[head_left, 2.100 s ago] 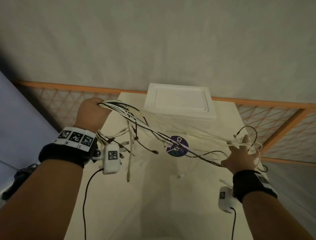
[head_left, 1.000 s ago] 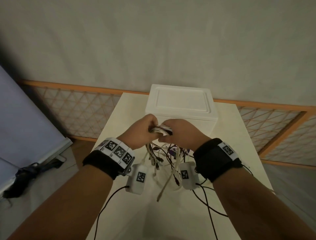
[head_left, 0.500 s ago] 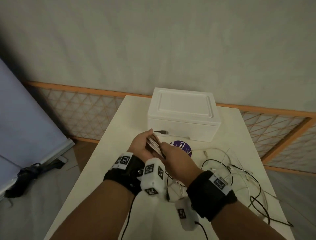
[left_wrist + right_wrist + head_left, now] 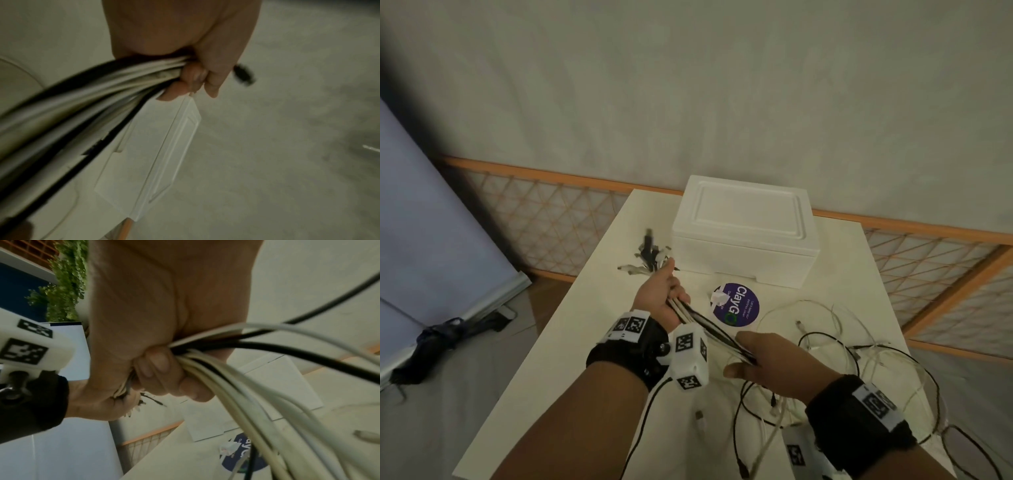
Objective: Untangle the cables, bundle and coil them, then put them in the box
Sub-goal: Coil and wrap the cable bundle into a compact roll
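Left hand (image 4: 660, 297) fists round the gathered bundle of white and black cables (image 4: 709, 330) near the plug ends, which fan out beside the closed white foam box (image 4: 744, 240). Right hand (image 4: 770, 368) curls round the same bundle lower down; loose loops trail over the cream table (image 4: 571, 346). Judgement: keep the left grip firm, slide the right along under tension, and stop at snags. Box lid must come off first.

You see white worktop (image 4: 571, 359) standing against grey wall (image 4: 688, 85). Round purple sticker (image 4: 738, 305) with "ClayGo" text lies flat on worktop. Orange lattice fence (image 4: 541, 219) runs along wall base behind worktop. At your left, pale blue board (image 4: 424, 212) leans; dark bundle (image 4: 431, 346) lies on floor near it.
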The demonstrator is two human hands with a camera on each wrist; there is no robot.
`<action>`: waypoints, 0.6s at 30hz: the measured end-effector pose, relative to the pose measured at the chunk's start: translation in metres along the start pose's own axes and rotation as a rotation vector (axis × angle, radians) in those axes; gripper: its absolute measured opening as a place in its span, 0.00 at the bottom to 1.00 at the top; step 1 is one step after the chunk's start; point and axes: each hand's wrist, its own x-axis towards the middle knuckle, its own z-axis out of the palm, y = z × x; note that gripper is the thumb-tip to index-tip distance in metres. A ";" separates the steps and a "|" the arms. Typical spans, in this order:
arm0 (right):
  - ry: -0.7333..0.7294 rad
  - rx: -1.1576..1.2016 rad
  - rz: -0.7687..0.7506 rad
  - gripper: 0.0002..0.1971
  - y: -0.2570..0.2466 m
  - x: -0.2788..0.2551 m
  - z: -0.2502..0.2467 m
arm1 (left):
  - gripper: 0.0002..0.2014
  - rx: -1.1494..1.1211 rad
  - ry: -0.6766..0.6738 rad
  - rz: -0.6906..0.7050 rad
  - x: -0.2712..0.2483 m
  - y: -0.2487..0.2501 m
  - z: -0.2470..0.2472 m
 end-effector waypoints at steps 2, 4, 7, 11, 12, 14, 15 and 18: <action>-0.053 0.005 0.029 0.21 0.005 0.000 -0.004 | 0.20 0.024 0.025 0.049 0.000 -0.005 -0.003; -0.019 0.013 0.049 0.40 0.005 0.000 -0.012 | 0.23 -0.016 0.044 0.072 0.000 -0.005 -0.007; 0.134 0.058 -0.028 0.49 -0.013 0.011 -0.020 | 0.23 -0.117 0.054 0.084 -0.007 -0.010 -0.001; 0.124 0.040 -0.078 0.25 -0.053 0.042 -0.012 | 0.22 0.076 -0.031 0.120 -0.019 -0.028 0.010; 0.121 0.036 -0.075 0.21 -0.059 0.046 -0.009 | 0.23 0.128 -0.054 0.129 -0.021 -0.029 0.011; 0.163 0.009 -0.068 0.21 -0.067 0.049 -0.007 | 0.25 0.148 -0.099 0.160 -0.024 -0.023 0.011; 0.204 -0.008 -0.073 0.21 -0.067 0.049 -0.009 | 0.25 0.092 -0.116 0.183 -0.027 -0.016 0.011; 0.276 -0.080 -0.105 0.15 -0.060 0.044 -0.020 | 0.24 -0.154 -0.097 0.255 -0.030 0.020 0.006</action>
